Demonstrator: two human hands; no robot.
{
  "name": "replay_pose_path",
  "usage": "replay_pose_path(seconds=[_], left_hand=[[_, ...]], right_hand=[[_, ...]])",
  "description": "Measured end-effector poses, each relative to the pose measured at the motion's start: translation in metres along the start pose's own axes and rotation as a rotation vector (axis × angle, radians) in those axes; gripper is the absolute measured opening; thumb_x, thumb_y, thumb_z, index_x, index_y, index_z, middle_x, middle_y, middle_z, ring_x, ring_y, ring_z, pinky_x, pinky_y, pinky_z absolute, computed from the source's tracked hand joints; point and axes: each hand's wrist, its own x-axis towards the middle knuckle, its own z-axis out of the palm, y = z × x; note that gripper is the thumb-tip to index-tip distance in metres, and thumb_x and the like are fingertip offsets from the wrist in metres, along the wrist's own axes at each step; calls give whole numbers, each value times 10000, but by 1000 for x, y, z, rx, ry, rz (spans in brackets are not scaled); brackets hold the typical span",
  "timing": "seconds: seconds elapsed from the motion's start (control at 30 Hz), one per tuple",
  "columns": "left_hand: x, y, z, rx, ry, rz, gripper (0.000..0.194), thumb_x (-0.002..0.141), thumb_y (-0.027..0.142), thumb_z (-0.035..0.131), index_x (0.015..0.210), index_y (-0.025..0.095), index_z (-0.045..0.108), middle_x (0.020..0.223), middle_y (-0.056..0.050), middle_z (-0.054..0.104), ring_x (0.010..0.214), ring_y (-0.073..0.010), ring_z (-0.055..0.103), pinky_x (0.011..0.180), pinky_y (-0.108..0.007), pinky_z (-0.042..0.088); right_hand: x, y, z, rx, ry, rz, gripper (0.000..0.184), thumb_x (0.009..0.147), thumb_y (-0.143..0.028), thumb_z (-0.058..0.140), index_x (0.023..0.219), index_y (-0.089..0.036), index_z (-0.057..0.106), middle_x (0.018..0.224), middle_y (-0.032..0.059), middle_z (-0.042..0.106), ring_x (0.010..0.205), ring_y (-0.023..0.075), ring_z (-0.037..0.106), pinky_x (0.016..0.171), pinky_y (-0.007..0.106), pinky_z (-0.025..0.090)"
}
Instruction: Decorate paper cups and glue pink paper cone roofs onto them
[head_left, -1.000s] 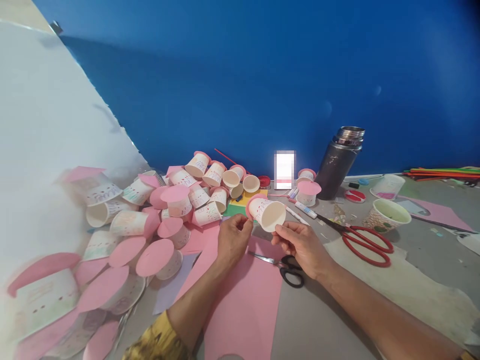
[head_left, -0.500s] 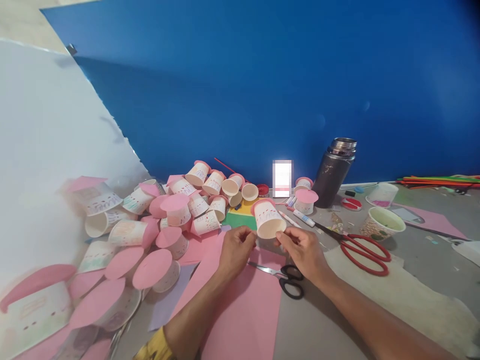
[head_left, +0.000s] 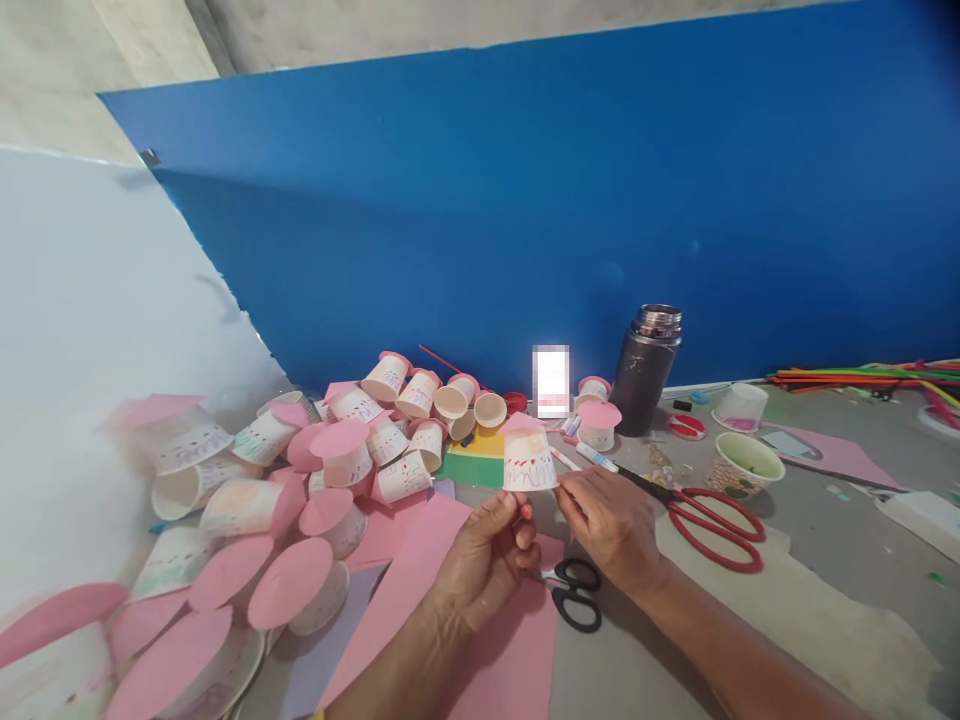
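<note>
- The cup (head_left: 529, 462) is held at the picture's centre, mouth down, pink disc uppermost, its long axis nearly upright.
- Left hand (head_left: 484, 565), below and left: thumb and fingertips pinch the cup's lower rim.
- Right hand (head_left: 611, 520), lower right: fingertips at the rim's right edge, about equally near; whether they pinch, I cannot tell.
- The cup pile (head_left: 343, 455) crowds left; scissors (head_left: 577, 595) lie below, between the hands.
- Grey table (head_left: 600, 680) shows lower centre; the bottle (head_left: 645, 375) stands upper right.
</note>
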Motion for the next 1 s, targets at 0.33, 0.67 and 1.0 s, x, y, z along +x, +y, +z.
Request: replay_pose_path(seconds=[0.33, 0.67, 1.0], left_hand=[[0, 0, 3, -75, 61, -11, 358, 654, 293, 932, 760, 123, 636, 686, 3, 612, 532, -57, 455, 493, -193, 353], [12, 10, -18, 335, 128, 143, 416, 628, 464, 926, 692, 129, 687, 649, -16, 632, 531, -70, 490, 540, -215, 345], [18, 24, -30, 673, 249, 279, 319, 700, 428, 844, 632, 134, 739, 576, -30, 601, 588, -124, 493, 600, -268, 367]], right_hand=[[-3, 0, 4, 256, -32, 140, 216, 971, -220, 555, 950, -254, 767, 878, 75, 795, 806, 225, 705, 791, 357, 484], [10, 5, 8, 966, -285, 945, 326, 811, -526, 692, 780, -203, 729, 694, 50, 727, 542, 168, 589, 489, 276, 479], [4, 5, 11, 869, -504, 821, 206, 840, -384, 608, 756, -237, 725, 660, 13, 726, 533, 169, 602, 545, 278, 465]])
